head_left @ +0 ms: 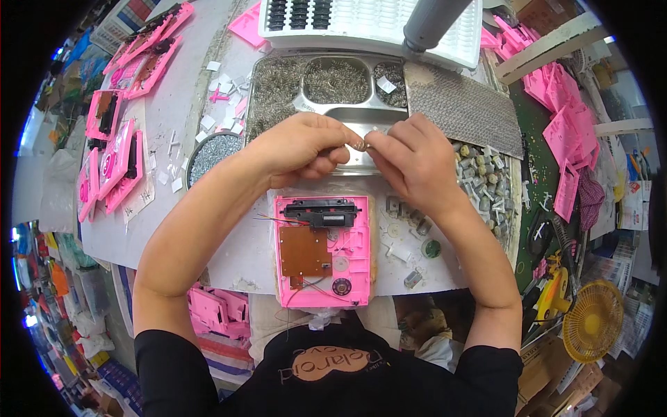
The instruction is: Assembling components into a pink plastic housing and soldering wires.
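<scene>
Small metal piece [360, 146] — left fingers [340, 135] clamped on it, right fingers [386, 146] likewise — above steel tray [358, 120].

I count two bare hands here, one left hand [306, 149] and one right hand [417, 156], pinching one tiny thing [360, 144] too small to make out. Nearer the body than that grip: one open pink plastic casing [354, 258], one flat brown circuit board [303, 251], one round black part [341, 286]. Beyond the grip: one silvery metal tray [358, 118], at least four compartments. Left of it, one round dark-rimmed bowl [189, 170]; far right, one round yellow fan [593, 323].
</scene>
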A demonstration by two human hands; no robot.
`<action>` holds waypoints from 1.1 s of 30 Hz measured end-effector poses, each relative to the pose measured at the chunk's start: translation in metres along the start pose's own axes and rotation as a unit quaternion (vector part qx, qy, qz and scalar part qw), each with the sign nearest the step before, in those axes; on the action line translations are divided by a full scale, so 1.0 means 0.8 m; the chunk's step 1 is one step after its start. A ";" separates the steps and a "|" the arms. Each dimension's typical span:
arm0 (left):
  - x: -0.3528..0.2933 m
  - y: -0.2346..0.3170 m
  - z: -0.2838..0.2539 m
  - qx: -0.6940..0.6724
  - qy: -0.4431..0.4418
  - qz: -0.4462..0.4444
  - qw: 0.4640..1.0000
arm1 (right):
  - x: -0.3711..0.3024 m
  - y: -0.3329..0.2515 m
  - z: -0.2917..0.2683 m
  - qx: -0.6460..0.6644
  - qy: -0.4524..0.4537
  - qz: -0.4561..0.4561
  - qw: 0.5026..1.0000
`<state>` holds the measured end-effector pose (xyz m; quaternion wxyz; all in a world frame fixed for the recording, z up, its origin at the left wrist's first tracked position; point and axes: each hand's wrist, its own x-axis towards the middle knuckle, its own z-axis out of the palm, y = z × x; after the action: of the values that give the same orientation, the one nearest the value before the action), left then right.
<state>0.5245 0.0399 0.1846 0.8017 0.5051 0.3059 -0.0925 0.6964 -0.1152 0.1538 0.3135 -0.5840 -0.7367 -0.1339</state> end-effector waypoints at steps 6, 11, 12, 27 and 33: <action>-0.006 -0.005 -0.005 -0.037 -0.030 0.023 0.999 | 0.006 -0.002 -0.001 0.022 0.021 -0.004 1.000; -0.006 -0.020 0.011 0.114 0.078 0.207 0.969 | 0.007 -0.002 0.001 0.203 0.013 0.159 0.966; -0.006 -0.020 0.009 0.151 0.086 0.220 0.960 | 0.006 -0.002 0.002 0.193 0.011 0.153 0.969; -0.086 -0.069 0.027 0.219 0.141 0.203 0.944 | -0.004 -0.053 -0.051 0.186 0.008 0.180 0.966; -0.132 -0.142 0.075 0.085 0.086 0.190 0.974 | -0.055 -0.129 -0.061 0.333 0.017 0.249 0.909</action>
<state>0.4123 -0.0829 0.1785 0.7297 0.6261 0.2631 0.0799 0.6189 -0.2059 0.1814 0.5253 -0.6074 -0.5641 0.1921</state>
